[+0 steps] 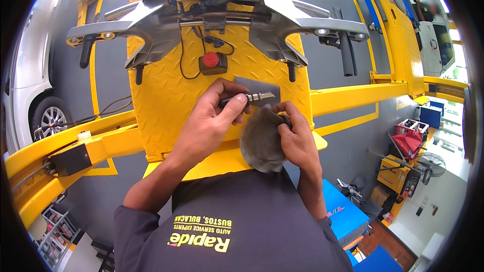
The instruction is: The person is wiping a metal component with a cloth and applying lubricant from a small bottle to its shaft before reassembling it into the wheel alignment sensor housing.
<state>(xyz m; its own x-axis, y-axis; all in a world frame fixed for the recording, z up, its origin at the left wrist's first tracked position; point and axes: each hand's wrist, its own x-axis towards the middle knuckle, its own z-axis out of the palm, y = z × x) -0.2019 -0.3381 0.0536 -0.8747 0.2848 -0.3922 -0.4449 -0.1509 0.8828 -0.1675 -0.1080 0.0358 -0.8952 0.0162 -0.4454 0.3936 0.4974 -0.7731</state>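
Note:
My left hand [217, 118] is closed round a small silver cylindrical part with a black end [257, 96], held horizontally over the yellow treadplate platform [161, 100]. My right hand [295, 138], just to the right and slightly lower, grips a crumpled grey cloth [259, 146]. A flat grey rectangular sheet [269, 88] is behind the silver part; I cannot tell whether either hand touches it. Beyond my hands is a red-capped dark component [210, 60] with thin cables, below a grey metal rack assembly [287, 12] with a black cover at its top.
Yellow lift beams [348, 100] run left and right. A white car [33, 80] stands at the far left, another vehicle [433, 45] with a person [423, 10] at the upper right. A blue cabinet [343, 221], a fan [431, 166] and a yellow equipment unit [393, 174] occupy the lower right.

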